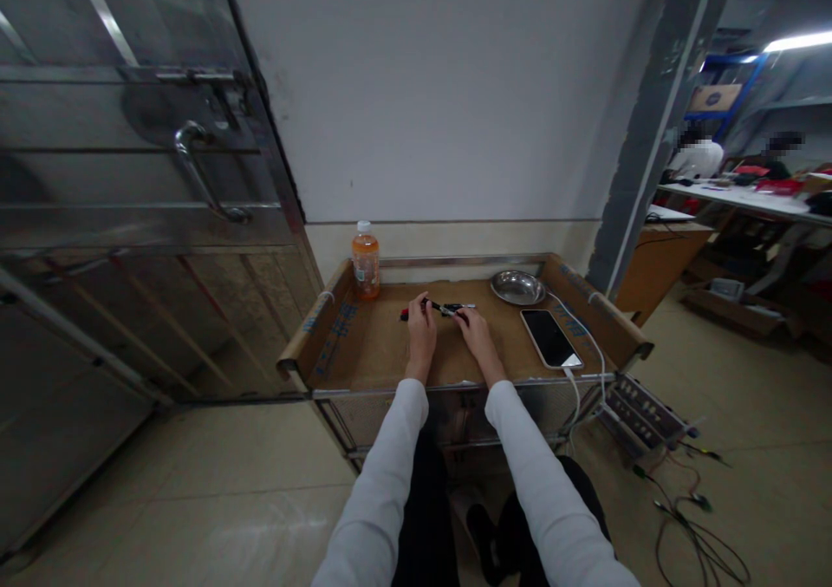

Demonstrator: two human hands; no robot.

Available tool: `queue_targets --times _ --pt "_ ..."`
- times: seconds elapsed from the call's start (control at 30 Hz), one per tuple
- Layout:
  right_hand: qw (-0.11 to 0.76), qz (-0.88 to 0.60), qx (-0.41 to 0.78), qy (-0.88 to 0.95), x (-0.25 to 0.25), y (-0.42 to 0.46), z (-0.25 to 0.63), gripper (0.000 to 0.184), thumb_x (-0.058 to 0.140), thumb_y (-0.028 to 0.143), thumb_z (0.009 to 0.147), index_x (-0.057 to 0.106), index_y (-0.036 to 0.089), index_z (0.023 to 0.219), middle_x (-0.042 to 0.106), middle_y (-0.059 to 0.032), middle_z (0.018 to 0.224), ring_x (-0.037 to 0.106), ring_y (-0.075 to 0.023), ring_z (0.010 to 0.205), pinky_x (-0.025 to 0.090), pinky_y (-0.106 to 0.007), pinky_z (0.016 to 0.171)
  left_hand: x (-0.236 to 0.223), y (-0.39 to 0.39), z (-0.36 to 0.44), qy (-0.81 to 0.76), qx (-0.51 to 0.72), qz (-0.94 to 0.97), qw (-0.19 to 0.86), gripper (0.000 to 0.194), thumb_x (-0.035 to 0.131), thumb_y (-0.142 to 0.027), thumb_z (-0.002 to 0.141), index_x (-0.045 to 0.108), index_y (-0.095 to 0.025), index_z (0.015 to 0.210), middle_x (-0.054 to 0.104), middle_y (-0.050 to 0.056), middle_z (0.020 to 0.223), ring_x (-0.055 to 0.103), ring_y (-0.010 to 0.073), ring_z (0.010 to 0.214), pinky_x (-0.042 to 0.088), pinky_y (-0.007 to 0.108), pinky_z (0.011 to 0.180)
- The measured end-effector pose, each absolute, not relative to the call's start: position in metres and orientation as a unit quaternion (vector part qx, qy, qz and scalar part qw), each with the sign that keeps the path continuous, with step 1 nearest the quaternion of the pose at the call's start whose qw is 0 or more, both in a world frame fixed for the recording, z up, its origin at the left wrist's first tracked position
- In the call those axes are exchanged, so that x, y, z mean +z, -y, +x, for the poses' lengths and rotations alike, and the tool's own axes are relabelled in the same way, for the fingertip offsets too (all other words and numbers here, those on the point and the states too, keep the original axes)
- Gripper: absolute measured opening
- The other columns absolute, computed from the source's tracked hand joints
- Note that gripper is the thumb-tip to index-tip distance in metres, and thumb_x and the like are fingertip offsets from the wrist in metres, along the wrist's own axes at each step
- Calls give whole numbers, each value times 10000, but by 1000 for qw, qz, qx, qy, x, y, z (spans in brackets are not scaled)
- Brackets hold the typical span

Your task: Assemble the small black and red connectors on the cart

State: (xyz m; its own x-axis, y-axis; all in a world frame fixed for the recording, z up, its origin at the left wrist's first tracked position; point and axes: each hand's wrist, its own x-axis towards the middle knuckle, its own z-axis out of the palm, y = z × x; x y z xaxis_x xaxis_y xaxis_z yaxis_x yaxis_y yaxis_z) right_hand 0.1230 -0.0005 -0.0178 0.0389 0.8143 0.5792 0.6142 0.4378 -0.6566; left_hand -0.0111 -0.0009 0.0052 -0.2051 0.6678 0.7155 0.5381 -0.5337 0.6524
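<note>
Because both white sleeves (383, 483) reach up from the bottom of the frame over the near edge of the counter (351, 393), the left hand (422, 331) and right hand (477, 335) come close together near the centre, with a slender pen-like object (442, 309) between them. The left hand grips its dark end and the right hand its paler end — a two-ended hold, probably chosen to steady so thin a thing. It bridges the gap between the hands, slanting slightly down toward the frame's right; whether it touches the cardboard (377, 353), I cannot tell. A red-and-black piece (404, 315) lies just left of the left hand, a black-and-white piece (468, 307) just beyond the right. Bottle (366, 266) at the counter's upper left, metal dish (518, 287) at its upper right, phone (551, 338) at its right — all sit apart, presumably out of the hands' way.
</note>
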Motion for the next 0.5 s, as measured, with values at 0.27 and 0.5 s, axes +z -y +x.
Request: queue_targets --times 0.27,0.5 --pt "497 -519 122 685 -15 2 122 196 470 223 873 651 188 940 696 -77 978 641 -184 904 476 -306 843 4 -1 -12 -486 607 627 49 302 327 -332 966 513 -157 1126 602 124 1082 578 184 1036 451 350 924" --pt "500 -517 121 684 -16 1 123 230 450 235 888 661 188 969 698 -84 1006 642 -191 923 470 -314 857 0 -4 -13 -483 619 616 69 280 358 -316 954 513 -158 1125 605 125 1082 587 185 1020 473 342 896"
